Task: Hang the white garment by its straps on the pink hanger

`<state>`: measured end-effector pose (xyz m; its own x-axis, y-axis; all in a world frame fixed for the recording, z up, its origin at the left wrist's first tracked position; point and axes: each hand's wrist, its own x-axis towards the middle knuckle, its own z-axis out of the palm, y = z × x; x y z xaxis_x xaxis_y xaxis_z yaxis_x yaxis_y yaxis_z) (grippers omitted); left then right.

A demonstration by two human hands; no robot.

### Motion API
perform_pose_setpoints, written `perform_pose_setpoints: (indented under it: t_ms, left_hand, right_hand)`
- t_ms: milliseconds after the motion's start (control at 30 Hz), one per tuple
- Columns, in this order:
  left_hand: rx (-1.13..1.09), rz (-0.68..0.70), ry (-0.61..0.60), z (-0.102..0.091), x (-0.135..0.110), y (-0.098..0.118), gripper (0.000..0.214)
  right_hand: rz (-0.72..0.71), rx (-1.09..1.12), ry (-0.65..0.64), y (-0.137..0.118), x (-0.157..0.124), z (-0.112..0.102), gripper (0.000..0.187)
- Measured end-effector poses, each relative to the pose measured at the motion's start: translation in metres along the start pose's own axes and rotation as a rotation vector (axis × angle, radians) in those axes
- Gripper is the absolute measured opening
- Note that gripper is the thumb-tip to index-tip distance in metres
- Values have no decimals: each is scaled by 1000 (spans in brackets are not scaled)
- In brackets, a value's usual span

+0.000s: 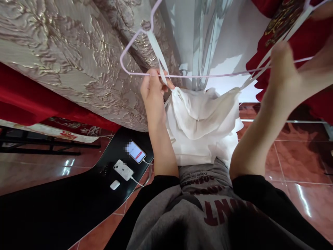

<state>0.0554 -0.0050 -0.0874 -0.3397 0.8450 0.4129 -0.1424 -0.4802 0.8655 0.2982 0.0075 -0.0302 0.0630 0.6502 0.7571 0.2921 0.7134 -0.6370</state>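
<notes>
While left fingers (pixel 170 84) pinch the hanger (pixel 203 76), I can't tell whether the raised right hand (pixel 291 78) grips.

At 8 o'clock is a black bench (pixel 52 208). On it lie a phone with a lit screen (pixel 137 152), a pale phone (pixel 123 170) with its back up, and a little white case (pixel 114 184). A white cord (pixel 137 182) goes into the pale phone. Bumpy, shiny cloth (pixel 73 62) hangs at 10 o'clock, red cloth (pixel 312 36) at 2. Reddish floor tiles (pixel 312 196) shine at 4.

Smooth plastic-looking hanger (pixel 197 76), matt cloth garment (pixel 195 130), glossy floor (pixel 301 163).
</notes>
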Motion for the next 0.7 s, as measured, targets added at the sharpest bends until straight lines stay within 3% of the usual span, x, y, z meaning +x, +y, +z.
perform_pose_setpoints:
  t_ms: [67,100,200,267,367,500,600,700]
  left_hand:
    - [54,-18,-21,2,-5,0,32]
    - [82,-29,-39,1,-8,2,33]
    - [256,-73,-123,-11,-18,15,34]
    - [371,-65,-160,-21,-23,33,33]
    - [151,-45,-197,-27,-23,67,33]
    - [-198,-158,-243,-18,-9,95,59]
    - [-282,-16,-43,-22,1,84,59]
    - [-258,116,283,-37,3,53,28]
  right_hand:
    - [-197,-113,69,8,-19,20,26]
    - [-228,-183,2,12,-29,30,28]
    - [-87,-295,-266,26,-52,54,37]
    - [-35,-296,-181,30,-60,61,29]
    - [8,-265,-8,25,-62,61,21]
    - [65,-210,-56,11,-60,55,15]
    - [71,-204,-94,7,-59,53,12]
    - [56,-216,-81,6,-59,51,14]
